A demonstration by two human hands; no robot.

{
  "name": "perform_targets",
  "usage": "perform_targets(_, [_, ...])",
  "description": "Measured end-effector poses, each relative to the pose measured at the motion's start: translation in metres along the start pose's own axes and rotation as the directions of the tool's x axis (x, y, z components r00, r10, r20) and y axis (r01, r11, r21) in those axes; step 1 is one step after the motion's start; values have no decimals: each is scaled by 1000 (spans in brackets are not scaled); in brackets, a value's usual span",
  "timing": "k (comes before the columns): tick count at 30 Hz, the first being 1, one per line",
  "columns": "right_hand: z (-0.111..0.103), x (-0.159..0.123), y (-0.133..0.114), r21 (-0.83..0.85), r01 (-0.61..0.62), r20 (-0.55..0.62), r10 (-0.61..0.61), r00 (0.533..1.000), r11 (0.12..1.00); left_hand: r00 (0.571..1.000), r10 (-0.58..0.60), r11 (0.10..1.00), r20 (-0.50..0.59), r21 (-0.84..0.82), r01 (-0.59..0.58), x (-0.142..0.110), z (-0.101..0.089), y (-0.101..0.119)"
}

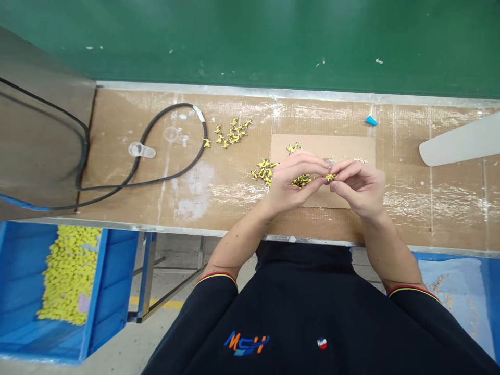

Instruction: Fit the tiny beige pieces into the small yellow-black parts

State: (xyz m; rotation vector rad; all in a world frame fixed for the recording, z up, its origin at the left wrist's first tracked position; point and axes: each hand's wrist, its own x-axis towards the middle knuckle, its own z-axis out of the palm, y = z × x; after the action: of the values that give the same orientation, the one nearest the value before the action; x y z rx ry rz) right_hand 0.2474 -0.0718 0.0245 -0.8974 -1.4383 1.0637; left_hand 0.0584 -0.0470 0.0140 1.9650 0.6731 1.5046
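Over a cardboard sheet (324,200) on the bench, my left hand (295,177) and my right hand (361,187) meet at the fingertips. Between them they pinch a small yellow-and-black figure (330,177), partly hidden by the fingers. A pile of similar figures (301,180) shows beneath my left hand, and another cluster (264,171) lies just left of it. A few more figures (294,148) sit behind that hand. Small pale pieces (361,160) are scattered behind my right hand. A clear round item (331,162) shows partly behind the fingertips.
Farther left lie more figures (234,132), a looped black cable (172,178) and a clear plastic scoop-like piece (141,150). A blue cap (371,121) and a white tube-like object (461,140) are at right. Blue bins (111,281) stand below the bench edge, one holding yellow pieces (72,271).
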Motion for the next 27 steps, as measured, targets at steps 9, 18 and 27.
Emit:
perform_targets(9, [1,-3,4,-105,93,-36,-97,995,990,998,57,997,16,51,-57,4,-1,0])
perform_targets(18, [-13,2,4,-314,117,-169,-176,970,942,911,-325,734,-254,539,412,-3,-104,-66])
perform_targets(27, [-70,18,0,-715,78,-102,-214,972,695,932,-344,794,-112,495,352,2,-102,-46])
